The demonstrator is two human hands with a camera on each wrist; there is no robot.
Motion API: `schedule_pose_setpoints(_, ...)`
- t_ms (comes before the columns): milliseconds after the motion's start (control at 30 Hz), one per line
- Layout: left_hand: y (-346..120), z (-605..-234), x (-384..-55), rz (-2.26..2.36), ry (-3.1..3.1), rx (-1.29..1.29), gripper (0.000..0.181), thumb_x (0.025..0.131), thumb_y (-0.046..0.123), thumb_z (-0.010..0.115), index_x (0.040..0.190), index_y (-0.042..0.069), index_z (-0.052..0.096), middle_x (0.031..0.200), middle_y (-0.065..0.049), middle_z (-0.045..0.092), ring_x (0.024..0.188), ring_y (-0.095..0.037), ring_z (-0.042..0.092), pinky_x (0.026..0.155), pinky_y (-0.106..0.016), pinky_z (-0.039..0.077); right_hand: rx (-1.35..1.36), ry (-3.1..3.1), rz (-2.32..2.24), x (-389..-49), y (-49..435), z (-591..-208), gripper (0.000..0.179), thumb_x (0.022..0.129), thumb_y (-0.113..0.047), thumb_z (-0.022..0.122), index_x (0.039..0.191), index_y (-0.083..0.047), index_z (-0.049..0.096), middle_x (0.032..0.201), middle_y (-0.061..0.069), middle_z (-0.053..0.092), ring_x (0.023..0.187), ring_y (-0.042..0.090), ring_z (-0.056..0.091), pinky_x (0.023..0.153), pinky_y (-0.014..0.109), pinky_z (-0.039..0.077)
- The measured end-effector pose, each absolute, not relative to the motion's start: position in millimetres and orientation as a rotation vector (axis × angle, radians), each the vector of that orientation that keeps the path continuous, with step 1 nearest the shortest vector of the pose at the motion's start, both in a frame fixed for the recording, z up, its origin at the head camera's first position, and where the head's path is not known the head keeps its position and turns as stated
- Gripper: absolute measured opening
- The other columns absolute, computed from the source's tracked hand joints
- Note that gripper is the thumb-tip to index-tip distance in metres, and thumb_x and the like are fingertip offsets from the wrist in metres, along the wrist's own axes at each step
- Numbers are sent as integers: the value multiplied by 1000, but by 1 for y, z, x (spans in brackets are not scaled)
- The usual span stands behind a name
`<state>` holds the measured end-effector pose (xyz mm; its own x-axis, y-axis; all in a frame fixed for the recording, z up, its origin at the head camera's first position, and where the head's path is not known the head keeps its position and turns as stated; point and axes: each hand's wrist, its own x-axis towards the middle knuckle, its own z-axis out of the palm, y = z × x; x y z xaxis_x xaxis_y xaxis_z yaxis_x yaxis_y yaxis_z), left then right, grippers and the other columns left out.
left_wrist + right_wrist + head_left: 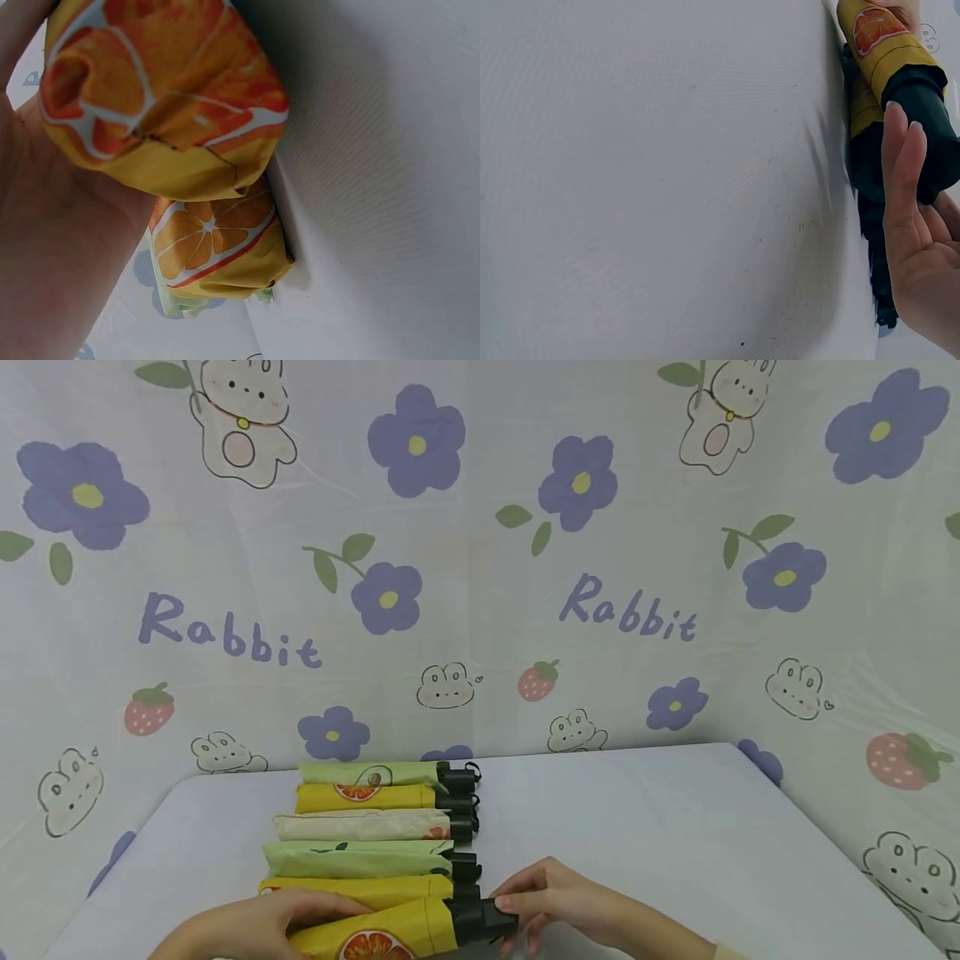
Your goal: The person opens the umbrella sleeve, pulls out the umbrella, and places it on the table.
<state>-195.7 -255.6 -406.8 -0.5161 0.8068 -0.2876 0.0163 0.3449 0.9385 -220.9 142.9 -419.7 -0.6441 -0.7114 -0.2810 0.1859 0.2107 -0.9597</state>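
Observation:
My left hand (247,927) grips a folded yellow umbrella (420,925) with an orange-slice print, at the front of a row. In the left wrist view, the umbrella's closed fabric end (169,112) lies against the palm. My right hand (562,897) is at the black handle (483,920), pinching its end between thumb and fingers. In the right wrist view, two fingers (906,161) stretch along the handle's side. Just behind the held umbrella lies another yellow umbrella (420,887), partly covered by it and the left hand.
Farther back, more folded umbrellas lie side by side, handles to the right: green (360,860), cream (367,825), yellow (315,798) and green with an avocado print (337,773). They rest on a white table (637,827), with a rabbit-and-flower patterned cloth (480,543) behind.

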Motion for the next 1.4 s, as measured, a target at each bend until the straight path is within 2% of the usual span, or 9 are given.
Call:
schedule_pose_setpoints(167, -256, -409, -199, 1211, 1843, 811, 51, 98, 19, 60, 146, 20, 45, 144, -1, 53, 121, -6, 54, 101, -15, 42, -494, 1730, -1542, -221, 145, -418, 40, 98, -27, 58, 124, 3, 64, 104, 14, 74, 77, 12, 72, 57, 18, 53)
schedule_pose_setpoints(433, -255, -407, -194, 1239, 1850, 711, 49, 96, 19, 62, 144, 22, 49, 141, -3, 55, 119, -10, 55, 98, -16, 44, -527, 1691, -1564, -222, 149, -419, 40, 98, -25, 57, 125, 4, 63, 107, 12, 73, 78, 12, 73, 57, 19, 54)
schedule_pose_setpoints(733, -254, -410, -198, 1215, 1854, 789, 50, 97, 19, 61, 145, 21, 47, 142, 0, 55, 121, -6, 54, 101, -15, 41, -526, 1712, -1556, -221, 157, -420, 39, 98, -24, 57, 124, 5, 63, 100, 11, 75, 73, 11, 73, 58, 20, 55)
schedule_pose_setpoints(967, -255, -409, -197, 1239, 1819, 795, 50, 97, 18, 61, 145, 17, 47, 141, -4, 55, 121, -7, 55, 100, -15, 43, -530, 1720, -1547, -220, 162, -418, 40, 99, -26, 55, 124, 5, 63, 98, 11, 75, 73, 11, 72, 59, 20, 55)
schedule_pose_setpoints(1167, -255, -407, -196, 1243, 1812, 767, 50, 97, 18, 62, 144, 18, 48, 140, -2, 56, 120, -8, 55, 100, -16, 43, -547, 1707, -1553, -219, 167, -416, 41, 100, -26, 54, 125, 6, 61, 101, 15, 74, 77, 13, 73, 64, 22, 57)
schedule_pose_setpoints(1400, -256, -407, -197, 1224, 1833, 856, 51, 97, 19, 61, 145, 15, 46, 141, 1, 56, 122, -4, 54, 101, -15, 42, -554, 1737, -1561, -220, 171, -418, 42, 101, -25, 54, 125, 8, 61, 95, 7, 73, 73, 10, 69, 75, 26, 58)
